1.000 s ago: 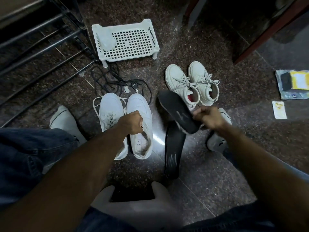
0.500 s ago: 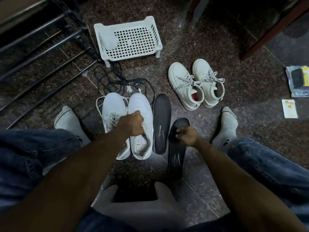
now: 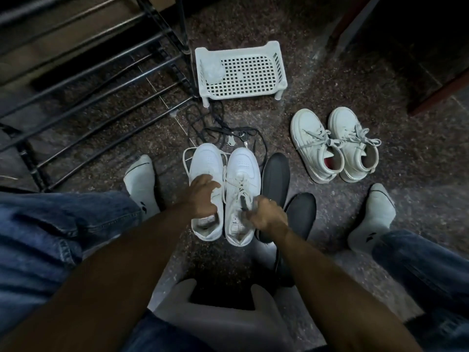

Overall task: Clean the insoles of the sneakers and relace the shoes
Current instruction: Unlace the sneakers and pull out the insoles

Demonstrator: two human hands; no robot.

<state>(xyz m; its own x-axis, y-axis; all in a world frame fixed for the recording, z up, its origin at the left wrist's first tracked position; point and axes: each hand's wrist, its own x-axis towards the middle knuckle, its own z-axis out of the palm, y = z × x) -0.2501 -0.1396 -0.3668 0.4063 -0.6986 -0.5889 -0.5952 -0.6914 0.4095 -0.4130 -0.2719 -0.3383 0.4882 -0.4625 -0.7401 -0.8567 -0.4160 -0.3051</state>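
Note:
Two white sneakers stand side by side on the floor between my legs. My left hand (image 3: 204, 196) grips the left sneaker (image 3: 206, 161) over its tongue and opening. My right hand (image 3: 266, 214), blurred, holds the right sneaker (image 3: 242, 165) at its laces and collar. Loose white laces cross the right sneaker. Two dark insoles lie on the floor just right of the pair, one insole (image 3: 276, 174) by the toe and the other insole (image 3: 302, 214) nearer me, partly behind my right wrist.
A second pair of white sneakers (image 3: 335, 148) stands at the right. Behind them sits a white perforated basket (image 3: 253, 72), with black laces (image 3: 223, 130) tangled below it. A metal shoe rack (image 3: 88, 85) fills the left. My socked feet flank the shoes; a white stool (image 3: 218, 316) is under me.
My right hand laid the insole down beside the other one and moved left onto the right sneaker. My left hand shifted from the right sneaker to the left one.

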